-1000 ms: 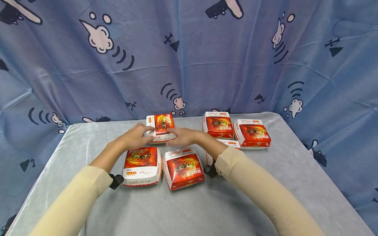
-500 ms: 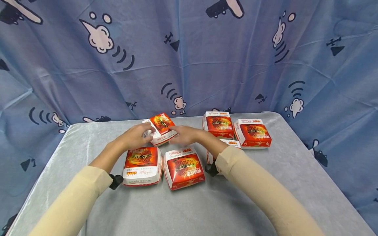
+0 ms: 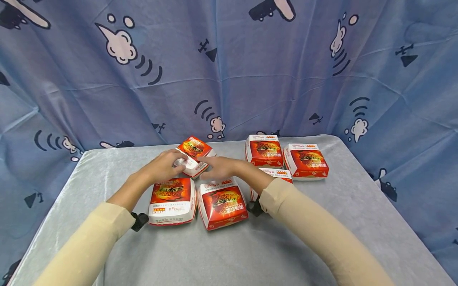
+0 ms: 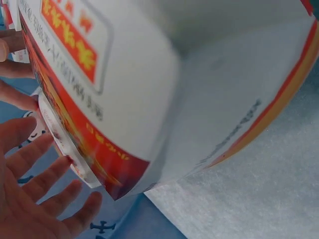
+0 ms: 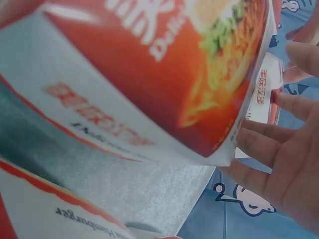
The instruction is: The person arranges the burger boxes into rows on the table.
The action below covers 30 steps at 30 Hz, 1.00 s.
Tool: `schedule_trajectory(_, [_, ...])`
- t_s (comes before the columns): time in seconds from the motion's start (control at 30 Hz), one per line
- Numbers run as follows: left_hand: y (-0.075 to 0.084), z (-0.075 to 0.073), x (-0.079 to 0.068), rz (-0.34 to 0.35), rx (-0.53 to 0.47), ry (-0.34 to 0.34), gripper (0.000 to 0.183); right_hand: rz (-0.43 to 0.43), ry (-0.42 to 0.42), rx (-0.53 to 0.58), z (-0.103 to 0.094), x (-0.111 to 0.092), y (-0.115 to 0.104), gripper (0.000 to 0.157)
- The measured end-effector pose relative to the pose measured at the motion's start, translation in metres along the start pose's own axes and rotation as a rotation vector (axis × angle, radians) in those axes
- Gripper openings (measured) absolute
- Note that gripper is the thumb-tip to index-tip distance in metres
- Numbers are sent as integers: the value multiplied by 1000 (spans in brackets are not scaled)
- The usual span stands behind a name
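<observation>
A red-and-white hamburger box point(image 3: 194, 147) stands at the back left of the table, turned askew with one corner toward me. My left hand point(image 3: 162, 165) is at its left side, fingers spread and fingertips right at the box. On the other side, my right hand point(image 3: 220, 167) has its fingers extended close by the right edge. In the left wrist view, fingertips reach the far box point(image 4: 70, 142) beyond a large near box point(image 4: 144, 74). The right wrist view shows relaxed, straight fingers point(image 5: 259, 144) beside the same far box point(image 5: 262, 94).
Two hamburger boxes lie in front of the hands, one at left point(image 3: 171, 206) and one at centre point(image 3: 223, 202). To the right are a back box point(image 3: 264, 151), an outer box point(image 3: 307, 161) and one partly behind my right arm point(image 3: 277, 172). A blue curtain point(image 3: 229, 71) hangs behind the table.
The back-left hamburger box has turned from facing straight to sitting askew between my hands. My right hand has shifted slightly left; the left hand has barely moved, and the other boxes are unmoved.
</observation>
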<state>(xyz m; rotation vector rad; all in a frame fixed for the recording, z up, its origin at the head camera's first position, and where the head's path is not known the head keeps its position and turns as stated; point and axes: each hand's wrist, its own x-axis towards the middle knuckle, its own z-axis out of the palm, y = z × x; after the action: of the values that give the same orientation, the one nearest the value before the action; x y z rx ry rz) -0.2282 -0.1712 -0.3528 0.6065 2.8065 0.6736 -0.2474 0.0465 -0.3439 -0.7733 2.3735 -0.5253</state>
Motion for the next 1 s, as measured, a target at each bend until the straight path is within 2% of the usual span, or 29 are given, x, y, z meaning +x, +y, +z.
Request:
schedule_trajectory(0.17, [-2,2,1,22,3,24,40,16,11,-7,0,0,0,70])
schedule_trajectory(0.37, [-3,2,2,-48,27,16,40,25,15,-12,-2,1,4,69])
schedule_trajectory(0.47, [-4,1,2,-56,23,18,39,31,16,-12,-3,2,4,68])
schedule_trajectory(0.73, [-10,1,0,-25,-39,0,40,-1,74,5,-1,5,4,69])
schedule_trajectory(0.83, [-11,1,-1,-25,-40,8,41,-1,94,48,0,6,2,74])
schedule_trajectory(1.0, [-15,0,-3,-57,-57,9,45,-12,126,188,2,8,-1,83])
